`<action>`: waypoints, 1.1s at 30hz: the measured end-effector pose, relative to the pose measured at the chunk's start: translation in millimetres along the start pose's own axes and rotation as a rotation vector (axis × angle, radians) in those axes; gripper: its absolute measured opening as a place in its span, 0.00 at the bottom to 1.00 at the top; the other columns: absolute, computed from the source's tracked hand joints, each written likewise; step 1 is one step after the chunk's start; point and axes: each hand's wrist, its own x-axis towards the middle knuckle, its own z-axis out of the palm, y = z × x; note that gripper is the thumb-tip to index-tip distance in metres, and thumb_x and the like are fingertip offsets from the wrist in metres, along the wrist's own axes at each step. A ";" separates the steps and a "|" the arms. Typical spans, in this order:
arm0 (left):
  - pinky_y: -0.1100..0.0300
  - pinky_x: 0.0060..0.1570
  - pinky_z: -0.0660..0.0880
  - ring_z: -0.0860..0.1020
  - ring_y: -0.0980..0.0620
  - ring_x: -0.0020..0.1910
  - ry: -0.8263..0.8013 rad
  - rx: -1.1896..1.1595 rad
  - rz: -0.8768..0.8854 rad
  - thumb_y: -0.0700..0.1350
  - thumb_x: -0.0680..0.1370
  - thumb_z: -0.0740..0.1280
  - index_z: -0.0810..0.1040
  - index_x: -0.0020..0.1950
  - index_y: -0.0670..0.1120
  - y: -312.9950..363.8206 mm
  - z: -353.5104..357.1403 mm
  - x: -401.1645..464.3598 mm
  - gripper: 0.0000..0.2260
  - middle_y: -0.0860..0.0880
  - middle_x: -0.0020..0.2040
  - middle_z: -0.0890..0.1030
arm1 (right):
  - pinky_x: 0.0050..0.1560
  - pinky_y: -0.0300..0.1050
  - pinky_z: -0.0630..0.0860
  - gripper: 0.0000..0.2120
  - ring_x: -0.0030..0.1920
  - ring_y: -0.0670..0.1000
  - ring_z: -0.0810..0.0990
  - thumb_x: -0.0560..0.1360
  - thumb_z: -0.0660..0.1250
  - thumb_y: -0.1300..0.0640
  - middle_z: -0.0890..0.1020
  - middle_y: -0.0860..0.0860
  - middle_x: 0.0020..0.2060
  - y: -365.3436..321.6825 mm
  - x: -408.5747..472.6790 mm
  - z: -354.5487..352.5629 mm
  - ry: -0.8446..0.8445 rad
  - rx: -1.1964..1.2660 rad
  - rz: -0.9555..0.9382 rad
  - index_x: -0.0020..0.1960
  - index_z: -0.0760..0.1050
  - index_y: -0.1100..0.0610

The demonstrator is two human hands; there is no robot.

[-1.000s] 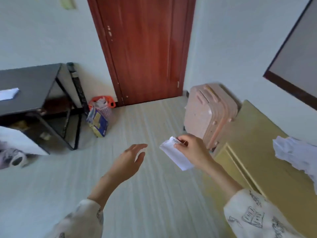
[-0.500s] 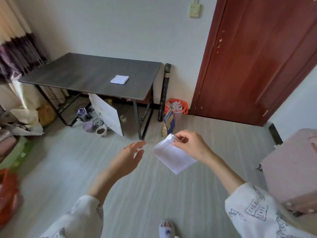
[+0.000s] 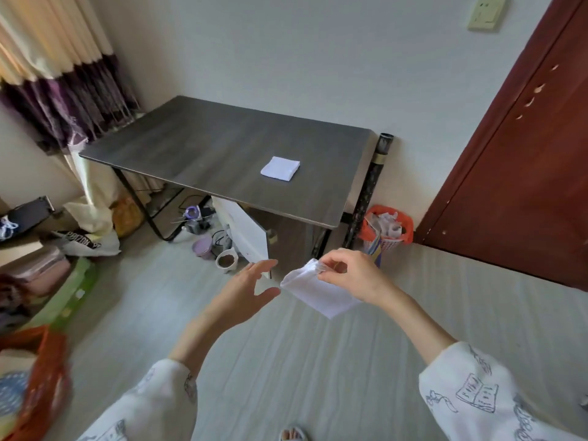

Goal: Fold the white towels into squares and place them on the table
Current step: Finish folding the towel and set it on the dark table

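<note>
Pinching only one corner, the right hand dangles the folded towel; it could unfold before reaching the table at 11 o'clock; the left hand hovers slack beside it, grasping nothing.

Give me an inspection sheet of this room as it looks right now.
Surface: dark table, one folded towel on it.
Job's things: second white towel held in the air, short of the table.
Clutter: cups, bags, orange basket on the floor.
Grippers: right hand pinches the towel's corner; left hand open beside it.
Cables: some under the table.
Surroundings: curtain, red door.
</note>
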 end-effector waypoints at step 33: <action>0.58 0.48 0.77 0.79 0.51 0.47 -0.649 -0.630 -0.008 0.53 0.80 0.58 0.75 0.54 0.47 -82.1 -86.5 503.7 0.12 0.47 0.49 0.80 | 0.50 0.40 0.74 0.08 0.48 0.48 0.79 0.75 0.67 0.53 0.81 0.52 0.45 107.4 412.8 -59.9 0.053 0.491 0.557 0.48 0.78 0.57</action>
